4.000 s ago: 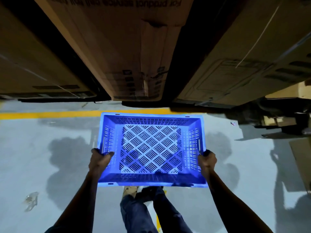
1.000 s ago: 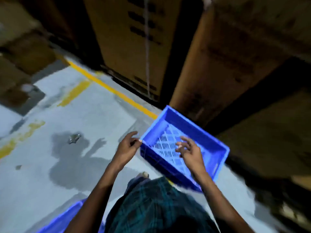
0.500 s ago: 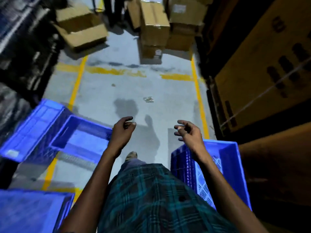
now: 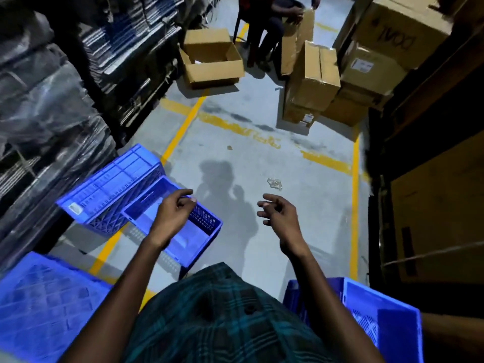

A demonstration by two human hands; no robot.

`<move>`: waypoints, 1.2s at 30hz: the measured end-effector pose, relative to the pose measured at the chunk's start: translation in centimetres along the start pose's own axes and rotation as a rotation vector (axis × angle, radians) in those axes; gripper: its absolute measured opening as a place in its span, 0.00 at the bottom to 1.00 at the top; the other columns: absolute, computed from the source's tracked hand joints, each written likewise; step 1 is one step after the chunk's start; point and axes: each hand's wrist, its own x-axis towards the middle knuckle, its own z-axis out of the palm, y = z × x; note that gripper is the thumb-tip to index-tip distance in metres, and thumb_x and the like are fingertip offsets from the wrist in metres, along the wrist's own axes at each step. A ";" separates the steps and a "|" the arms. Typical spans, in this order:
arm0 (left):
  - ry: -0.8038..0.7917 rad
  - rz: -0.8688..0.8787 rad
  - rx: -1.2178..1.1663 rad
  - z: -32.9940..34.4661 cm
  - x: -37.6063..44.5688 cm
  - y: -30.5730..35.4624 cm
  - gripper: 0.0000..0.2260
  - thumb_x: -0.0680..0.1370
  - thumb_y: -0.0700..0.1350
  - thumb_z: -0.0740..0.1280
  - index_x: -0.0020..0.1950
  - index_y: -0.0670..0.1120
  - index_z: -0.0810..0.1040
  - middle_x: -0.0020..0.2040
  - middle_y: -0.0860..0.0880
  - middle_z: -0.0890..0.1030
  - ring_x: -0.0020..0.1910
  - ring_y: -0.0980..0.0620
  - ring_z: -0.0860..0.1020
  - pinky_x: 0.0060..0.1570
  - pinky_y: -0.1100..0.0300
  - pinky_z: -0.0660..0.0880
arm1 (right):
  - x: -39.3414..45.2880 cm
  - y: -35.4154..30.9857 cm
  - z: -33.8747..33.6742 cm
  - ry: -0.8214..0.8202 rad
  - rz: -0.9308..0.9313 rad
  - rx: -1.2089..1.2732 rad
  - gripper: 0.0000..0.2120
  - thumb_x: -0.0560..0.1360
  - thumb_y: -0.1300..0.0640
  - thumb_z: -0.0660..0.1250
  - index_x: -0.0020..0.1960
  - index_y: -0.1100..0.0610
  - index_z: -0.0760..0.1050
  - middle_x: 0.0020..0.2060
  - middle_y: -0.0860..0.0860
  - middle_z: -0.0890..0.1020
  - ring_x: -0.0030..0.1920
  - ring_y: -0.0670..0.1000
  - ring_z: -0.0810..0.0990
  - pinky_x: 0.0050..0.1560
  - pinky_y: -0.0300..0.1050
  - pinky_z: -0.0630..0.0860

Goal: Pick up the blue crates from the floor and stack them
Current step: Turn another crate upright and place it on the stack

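Note:
Several blue crates stand on the grey floor. An upright open crate sits left of centre, and an overturned crate leans behind it. Another overturned crate fills the lower left. At the lower right stands the crate with a slotted bottom, partly hidden by my body. My left hand hovers over the upright open crate with fingers loosely curled, holding nothing. My right hand hangs over bare floor, fingers apart and empty.
Dark wrapped stacks line the left side. Tall cardboard boxes wall the right. Ahead lie an open carton and stacked cartons, with a seated person beyond. Yellow lines mark the floor.
I set the crate down at my right, let go of it, and turned left. Both hands now float empty, the left one moved over the upright open crate.

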 end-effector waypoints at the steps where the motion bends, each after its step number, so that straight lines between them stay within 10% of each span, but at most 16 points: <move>1: 0.007 -0.012 0.010 -1.0 1.1 -0.2 0.14 0.80 0.47 0.66 0.65 0.48 0.76 0.48 0.42 0.80 0.47 0.50 0.79 0.44 0.55 0.74 | 1.0 -0.3 1.5 -0.033 0.024 -0.023 0.12 0.79 0.60 0.62 0.61 0.54 0.77 0.50 0.51 0.85 0.46 0.50 0.84 0.44 0.44 0.77; 11: 0.026 -0.314 0.131 -4.1 11.1 -7.9 0.12 0.80 0.43 0.65 0.63 0.45 0.75 0.47 0.45 0.78 0.34 0.49 0.76 0.32 0.61 0.68 | 12.4 4.0 12.8 -0.199 0.454 -0.132 0.13 0.78 0.63 0.63 0.62 0.60 0.76 0.52 0.58 0.84 0.43 0.56 0.82 0.43 0.46 0.77; 15: 0.034 -0.464 0.177 -2.4 17.5 -14.8 0.14 0.77 0.47 0.68 0.62 0.46 0.76 0.55 0.42 0.82 0.54 0.43 0.80 0.48 0.58 0.74 | 18.6 11.0 16.8 -0.207 0.646 -0.131 0.11 0.79 0.60 0.63 0.61 0.59 0.76 0.54 0.56 0.84 0.50 0.59 0.84 0.50 0.50 0.79; 21: 0.010 -0.541 0.242 2.4 27.5 -27.4 0.17 0.79 0.48 0.65 0.66 0.45 0.75 0.62 0.41 0.80 0.62 0.42 0.77 0.60 0.53 0.73 | 27.8 23.4 24.1 -0.285 0.618 -0.382 0.07 0.79 0.60 0.62 0.44 0.55 0.77 0.44 0.56 0.82 0.39 0.56 0.81 0.36 0.43 0.74; 24: -0.027 -0.602 0.279 4.7 29.7 -34.9 0.17 0.79 0.50 0.65 0.67 0.47 0.74 0.62 0.41 0.79 0.61 0.41 0.77 0.59 0.53 0.73 | 30.5 30.9 26.7 -0.381 0.507 -0.686 0.07 0.71 0.56 0.62 0.36 0.54 0.76 0.38 0.55 0.82 0.39 0.57 0.79 0.43 0.55 0.78; 27: -0.079 -0.649 0.312 7.3 30.1 -42.3 0.17 0.79 0.51 0.64 0.67 0.47 0.74 0.61 0.40 0.80 0.61 0.40 0.77 0.59 0.53 0.73 | 31.6 38.3 28.3 -0.404 0.552 -0.840 0.10 0.73 0.55 0.64 0.50 0.58 0.79 0.51 0.58 0.83 0.53 0.60 0.80 0.57 0.52 0.75; 33: -0.182 -0.712 0.328 9.3 29.1 -51.2 0.17 0.79 0.49 0.64 0.67 0.47 0.73 0.57 0.38 0.81 0.55 0.40 0.79 0.56 0.52 0.75 | 32.7 46.7 30.1 -0.233 0.876 -0.627 0.21 0.69 0.45 0.74 0.53 0.58 0.74 0.47 0.55 0.73 0.44 0.54 0.71 0.51 0.52 0.74; 36: -0.178 -0.674 0.358 9.2 29.3 -53.0 0.16 0.80 0.48 0.63 0.66 0.46 0.73 0.55 0.38 0.81 0.54 0.39 0.79 0.52 0.52 0.75 | 33.2 47.6 30.5 -0.095 0.960 -0.256 0.10 0.72 0.53 0.73 0.43 0.58 0.75 0.41 0.52 0.77 0.39 0.51 0.75 0.46 0.49 0.74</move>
